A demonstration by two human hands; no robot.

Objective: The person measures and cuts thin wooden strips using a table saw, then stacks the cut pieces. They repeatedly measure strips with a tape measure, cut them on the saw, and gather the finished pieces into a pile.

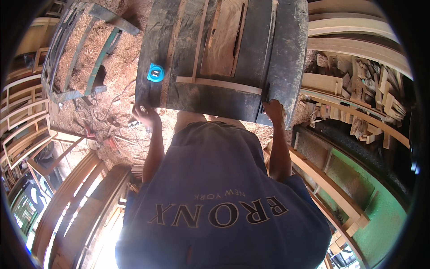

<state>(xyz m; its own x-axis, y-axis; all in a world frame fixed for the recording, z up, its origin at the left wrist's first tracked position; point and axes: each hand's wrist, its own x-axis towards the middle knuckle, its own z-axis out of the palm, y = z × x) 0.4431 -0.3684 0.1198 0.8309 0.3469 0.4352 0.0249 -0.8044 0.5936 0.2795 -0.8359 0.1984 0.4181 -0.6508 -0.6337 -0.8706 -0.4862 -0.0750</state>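
Observation:
A dark, worn board (183, 96) lies across the view in front of my body, with a wooden panel (219, 40), thin pale strips and a long dark bar on it. A blue tape measure (156, 72) rests on its left part. My left hand (145, 114) is blurred just below the board's near left corner, fingers apart, holding nothing visible. My right hand (274, 110) is at the near right part of the board, fingers curled at the lower end of the dark bar; what they grip is partly hidden.
A slatted frame (105, 47) stands on shavings at upper left, with cables and tools below it. Stacked wooden frames (27, 103) line the left. Curved timbers (349, 45) and offcuts (380, 94) fill the right, above a green panel (358, 188). Long boards (67, 206) stand lower left.

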